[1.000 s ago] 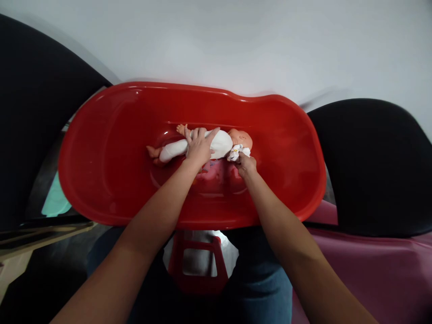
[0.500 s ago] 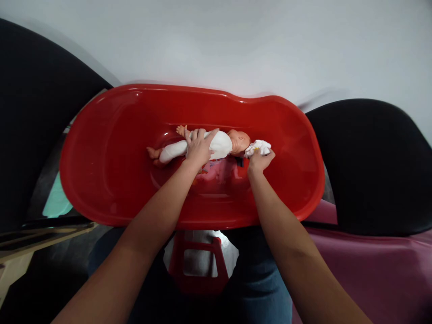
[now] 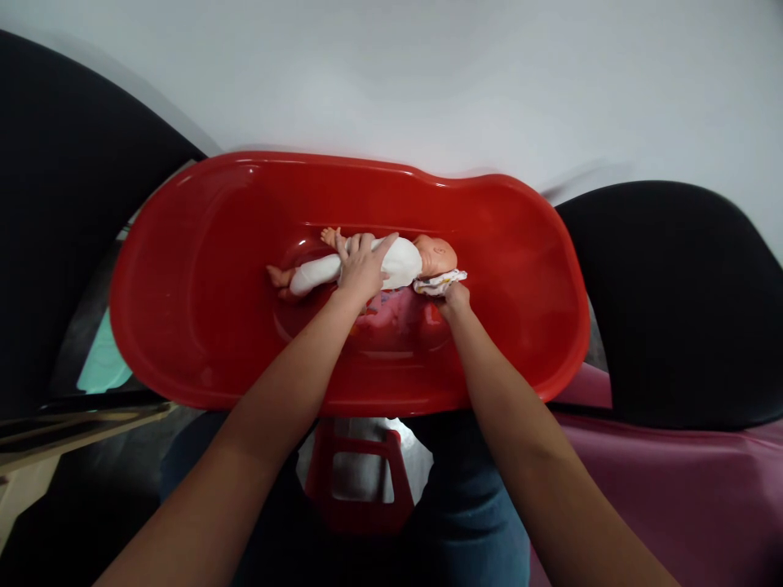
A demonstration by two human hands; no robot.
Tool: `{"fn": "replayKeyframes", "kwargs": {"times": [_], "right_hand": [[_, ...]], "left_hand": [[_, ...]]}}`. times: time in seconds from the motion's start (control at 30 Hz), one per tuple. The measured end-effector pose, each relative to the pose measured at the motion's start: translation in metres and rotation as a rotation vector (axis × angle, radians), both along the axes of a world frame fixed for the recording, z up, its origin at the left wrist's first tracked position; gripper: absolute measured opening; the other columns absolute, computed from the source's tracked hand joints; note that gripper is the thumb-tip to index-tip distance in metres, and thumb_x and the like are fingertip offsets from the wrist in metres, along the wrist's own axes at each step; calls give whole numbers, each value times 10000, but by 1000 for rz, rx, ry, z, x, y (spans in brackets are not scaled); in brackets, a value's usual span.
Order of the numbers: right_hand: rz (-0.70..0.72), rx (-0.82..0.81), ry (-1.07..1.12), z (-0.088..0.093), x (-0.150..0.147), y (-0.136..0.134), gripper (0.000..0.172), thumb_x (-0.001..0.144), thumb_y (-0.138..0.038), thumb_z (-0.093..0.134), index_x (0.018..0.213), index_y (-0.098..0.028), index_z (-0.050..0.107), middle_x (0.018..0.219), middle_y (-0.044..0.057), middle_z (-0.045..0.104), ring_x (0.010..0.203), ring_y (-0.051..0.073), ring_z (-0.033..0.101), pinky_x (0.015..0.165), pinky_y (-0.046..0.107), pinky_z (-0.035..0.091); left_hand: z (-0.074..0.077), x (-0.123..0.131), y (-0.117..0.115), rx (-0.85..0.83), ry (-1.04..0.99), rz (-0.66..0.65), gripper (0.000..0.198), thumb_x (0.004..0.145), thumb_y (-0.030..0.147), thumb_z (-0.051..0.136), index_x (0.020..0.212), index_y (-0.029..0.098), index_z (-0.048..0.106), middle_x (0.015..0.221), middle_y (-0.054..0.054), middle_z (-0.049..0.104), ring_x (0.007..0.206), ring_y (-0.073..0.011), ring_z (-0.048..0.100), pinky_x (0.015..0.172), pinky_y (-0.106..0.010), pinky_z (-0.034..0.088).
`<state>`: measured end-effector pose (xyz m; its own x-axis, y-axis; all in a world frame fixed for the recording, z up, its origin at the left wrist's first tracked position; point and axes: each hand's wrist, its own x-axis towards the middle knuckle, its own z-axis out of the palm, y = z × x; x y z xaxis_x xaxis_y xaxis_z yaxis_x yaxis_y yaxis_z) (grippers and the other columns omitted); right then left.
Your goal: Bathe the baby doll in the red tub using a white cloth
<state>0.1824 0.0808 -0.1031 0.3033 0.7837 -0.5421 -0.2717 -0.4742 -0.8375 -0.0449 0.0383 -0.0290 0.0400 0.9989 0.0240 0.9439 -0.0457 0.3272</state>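
Note:
A baby doll (image 3: 400, 261) with a white body lies on its side in a red tub (image 3: 201, 326), its head to the right and its feet to the left. My left hand (image 3: 362, 265) is wrapped over the doll's middle, thumb and fingers on the white body. In my right hand (image 3: 453, 300) is a white patterned cloth (image 3: 439, 283), held against the lower side of the doll's head. Pink patterned material (image 3: 391, 311) lies low in the tub, below the doll.
A black chair (image 3: 679, 302) stands to the right of the tub and another black chair (image 3: 73, 179) to the left. The white wall (image 3: 391, 81) is behind. Under the near rim is a red stool (image 3: 367, 514).
My right hand has moved left and slightly down with the cloth, from beside the top of the doll's head to its lower side. My left hand stays on the doll.

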Motion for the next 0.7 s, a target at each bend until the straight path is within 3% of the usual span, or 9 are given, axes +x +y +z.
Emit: {"fn": "replayKeyframes", "kwargs": {"times": [0.1,0.2,0.37,0.57,0.7], "right_hand": [[-32,-105,64,3,-9,-3,303,947,-70,412,1096,-196,644,844,24,742,729,190,745,753,402,693],[30,-144,117,7,-19,-7,298,911,-40,466,1096,-167,661,879,38,773,761,184,758,770,383,693],[176,-139,60,5,-26,-14,187,915,-87,580,1045,-143,701,820,34,758,662,141,702,620,236,604],[422,-129,-106,5,-30,-27,75,959,-178,641,919,-168,704,628,-11,676,449,88,493,422,180,336],[605,-129,-146,15,-36,-39,132,870,-63,628,880,-161,715,634,3,698,486,114,555,431,182,364]], "left_hand": [[0,0,0,3,1,1,880,966,335,821,1740,376,404,1483,-136,548,1473,-409,411,1331,-693,7],[0,0,0,1,8,-1,879,970,338,818,1741,376,398,1480,-136,551,1474,-406,410,1330,-693,5],[3,0,-1,-15,6,-5,882,973,337,812,1746,373,388,1490,-141,545,1475,-407,405,1334,-684,20],[6,1,-2,-18,11,-2,874,977,351,806,1744,372,389,1488,-142,551,1474,-405,405,1334,-679,28],[5,1,-2,-8,10,-6,870,976,346,807,1743,368,396,1485,-147,550,1472,-407,413,1332,-677,19]]}}
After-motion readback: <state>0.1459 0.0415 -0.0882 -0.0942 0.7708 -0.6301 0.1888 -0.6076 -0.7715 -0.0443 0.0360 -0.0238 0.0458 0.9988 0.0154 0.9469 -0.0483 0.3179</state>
